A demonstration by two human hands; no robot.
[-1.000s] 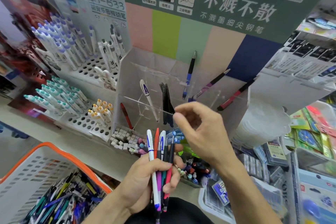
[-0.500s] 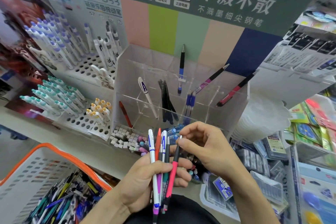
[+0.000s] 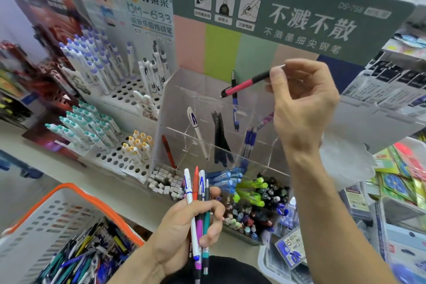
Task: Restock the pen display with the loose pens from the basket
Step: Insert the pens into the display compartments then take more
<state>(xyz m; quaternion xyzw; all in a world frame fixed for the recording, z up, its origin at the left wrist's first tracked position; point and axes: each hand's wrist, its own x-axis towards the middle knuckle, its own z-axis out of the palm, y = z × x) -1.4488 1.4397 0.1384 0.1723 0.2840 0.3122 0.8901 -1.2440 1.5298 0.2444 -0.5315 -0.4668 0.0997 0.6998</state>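
Pen display, the clear acrylic compartment box, sat on the shelf under the green sign, only thinly stocked: one white pen, a few black pens, blue ones, an orange-red one. I had my right hand raised above the box, thumb and forefinger pinching the pink-and-black pen near its tip end, clip end pointing down-left toward the compartments. I judged that hold was for steering it in from above, likely to a slot of matching pens, though which slot I could not tell. My left hand was curled around a bundle of pens, fanned upright so the colours could be read and picked one at a time. It sat low, just in front of the display, to keep reaches short. Basket with the orange rim was at lower left, near my left arm, with plenty of loose pens inside, so restocking looked far from finished. Neighbouring peg racks held other pens and stayed out of the job.
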